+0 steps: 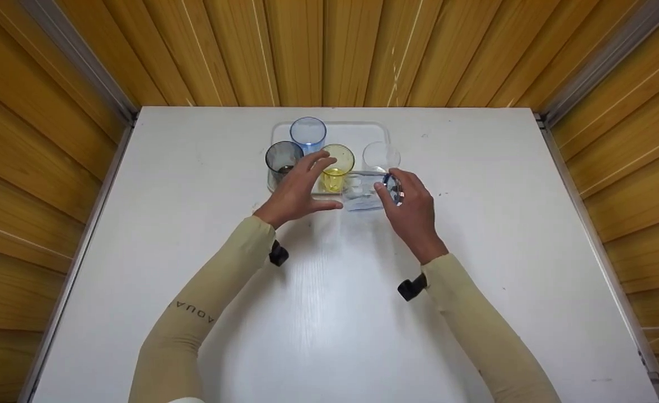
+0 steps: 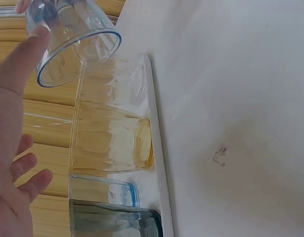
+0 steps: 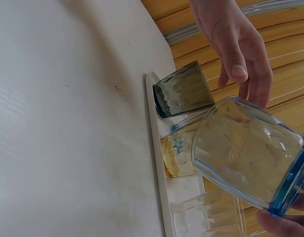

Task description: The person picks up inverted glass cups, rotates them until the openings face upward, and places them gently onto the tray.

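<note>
My right hand [image 1: 413, 212] grips a clear, blue-tinted glass [image 1: 363, 193] around its thick blue base. The glass lies on its side in the air, its mouth turned toward my left hand [image 1: 297, 190]. That hand has its fingers spread and thumb stretched out, close to the rim and holding nothing; in the left wrist view its thumb overlaps the glass. Behind them, a yellow glass [image 1: 337, 158], a blue glass [image 1: 308, 131], a dark grey glass [image 1: 283, 155] and a colourless glass [image 1: 382, 155] stand upright on a tray [image 1: 357, 129]. My left fingers partly cover the yellow one.
The tray, with a low pale rim, sits toward the back of a white table [image 1: 318, 313]. Wood-patterned panels [image 1: 351, 50] rise behind the table and on both sides. A black wrist camera [image 1: 278, 253] is strapped to my left wrist, another [image 1: 412, 287] to my right.
</note>
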Demonstrator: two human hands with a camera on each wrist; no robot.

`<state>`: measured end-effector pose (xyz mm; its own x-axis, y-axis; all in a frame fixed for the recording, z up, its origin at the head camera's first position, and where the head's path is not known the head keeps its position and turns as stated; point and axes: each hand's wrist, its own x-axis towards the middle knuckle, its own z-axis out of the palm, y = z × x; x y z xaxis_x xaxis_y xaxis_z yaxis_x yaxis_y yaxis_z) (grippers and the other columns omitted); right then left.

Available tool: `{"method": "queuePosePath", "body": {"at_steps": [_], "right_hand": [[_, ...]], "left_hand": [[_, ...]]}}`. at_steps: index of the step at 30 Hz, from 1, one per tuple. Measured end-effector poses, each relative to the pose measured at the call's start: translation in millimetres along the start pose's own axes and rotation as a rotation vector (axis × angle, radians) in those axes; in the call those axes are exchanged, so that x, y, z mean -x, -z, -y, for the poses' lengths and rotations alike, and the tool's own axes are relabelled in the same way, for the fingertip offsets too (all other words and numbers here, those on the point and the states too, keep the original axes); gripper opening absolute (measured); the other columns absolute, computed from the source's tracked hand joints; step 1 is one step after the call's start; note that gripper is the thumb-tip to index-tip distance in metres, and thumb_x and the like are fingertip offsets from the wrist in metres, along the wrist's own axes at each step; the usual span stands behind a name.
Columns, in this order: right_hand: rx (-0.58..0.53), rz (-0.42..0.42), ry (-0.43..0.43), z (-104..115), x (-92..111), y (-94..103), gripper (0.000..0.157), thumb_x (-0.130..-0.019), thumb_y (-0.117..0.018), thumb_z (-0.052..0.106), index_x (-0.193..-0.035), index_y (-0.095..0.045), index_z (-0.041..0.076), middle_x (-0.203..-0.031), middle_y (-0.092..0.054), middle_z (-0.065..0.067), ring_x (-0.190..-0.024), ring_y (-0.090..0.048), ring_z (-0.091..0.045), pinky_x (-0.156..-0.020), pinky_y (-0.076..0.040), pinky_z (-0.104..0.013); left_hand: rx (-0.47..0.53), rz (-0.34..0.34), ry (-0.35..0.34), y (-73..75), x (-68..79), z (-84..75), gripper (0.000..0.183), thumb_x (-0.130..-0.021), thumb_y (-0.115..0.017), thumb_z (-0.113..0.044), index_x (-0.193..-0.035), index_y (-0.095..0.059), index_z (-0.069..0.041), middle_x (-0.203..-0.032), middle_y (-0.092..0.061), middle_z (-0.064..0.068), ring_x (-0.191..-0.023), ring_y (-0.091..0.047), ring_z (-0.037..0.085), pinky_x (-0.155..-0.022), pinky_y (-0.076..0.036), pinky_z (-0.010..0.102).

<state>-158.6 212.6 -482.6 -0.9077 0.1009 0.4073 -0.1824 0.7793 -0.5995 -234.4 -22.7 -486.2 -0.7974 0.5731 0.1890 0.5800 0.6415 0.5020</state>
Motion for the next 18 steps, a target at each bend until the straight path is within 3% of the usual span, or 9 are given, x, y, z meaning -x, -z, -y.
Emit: {"method": "queuePosePath", "body": {"at_steps": [6,18], "right_hand": [[-0.058,-0.004,-0.029,-2.2,-0.1,0.4,0.043,-0.095,-0.059,0.037,-0.127,-0.057,0.008,-0.117,-0.063,-0.012,-0.097,-0.068,-0.026,-0.078,-0.059,-0.039],[-0.124,0.002,-0.084,-1.4,-0.4,4.6,0.044,-0.097,-0.055,0.04,-0.127,-0.058,0.008,-0.114,-0.063,-0.01,-0.093,-0.069,-0.025,-0.077,-0.06,-0.034]], "left_hand": [[0.019,0.003,-0.025,-2.4,1.9,-2.8,0.095,-0.071,-0.074,-0.061,-0.149,-0.032,-0.029,-0.157,-0.028,0.003,-0.146,-0.027,0.02,-0.116,-0.033,0.043],[0.033,-0.008,-0.069,-6.4,3.0,-4.6,0.094,-0.071,-0.073,-0.062,-0.149,-0.032,-0.028,-0.156,-0.029,0.003,-0.146,-0.027,0.02,-0.117,-0.032,0.043]]}}
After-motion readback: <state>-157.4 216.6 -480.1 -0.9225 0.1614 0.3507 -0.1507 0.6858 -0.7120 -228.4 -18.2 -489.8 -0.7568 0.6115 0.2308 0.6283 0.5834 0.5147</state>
